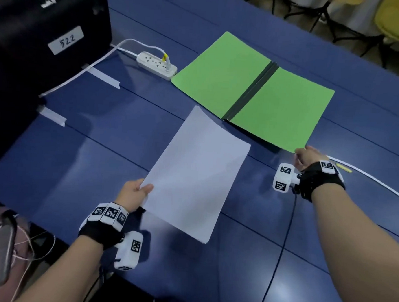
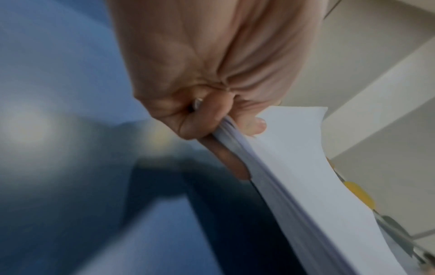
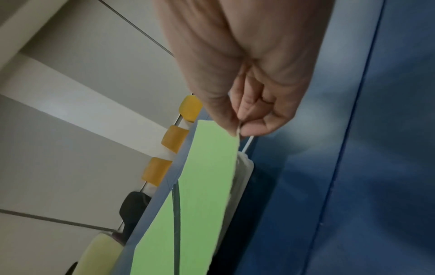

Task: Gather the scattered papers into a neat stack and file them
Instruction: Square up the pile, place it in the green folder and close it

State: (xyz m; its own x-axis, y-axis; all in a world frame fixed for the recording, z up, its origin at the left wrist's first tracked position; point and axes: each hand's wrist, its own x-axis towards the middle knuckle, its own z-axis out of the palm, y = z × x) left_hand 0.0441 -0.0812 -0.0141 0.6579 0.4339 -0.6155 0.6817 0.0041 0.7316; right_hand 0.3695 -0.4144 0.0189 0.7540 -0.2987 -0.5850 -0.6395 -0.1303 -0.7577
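Note:
A green folder (image 1: pixel 255 93) lies open on the blue table (image 1: pixel 78 131), its dark spine running down the middle. My right hand (image 1: pixel 306 156) pinches the folder's near right corner (image 3: pixel 219 141) between thumb and fingers. My left hand (image 1: pixel 136 192) holds a stack of white papers (image 1: pixel 194 174) by its near left corner, lifted above the table just left of the folder. In the left wrist view the thumb and fingers (image 2: pixel 257 124) clamp the stack's edge (image 2: pixel 282 186).
A black case (image 1: pixel 44 29) with a white label stands at the far left. A white power strip (image 1: pixel 157 65) and its cable lie beside the folder's left edge. A white cable (image 1: pixel 374 180) runs along the right. Chairs (image 1: pixel 398 20) stand beyond the table.

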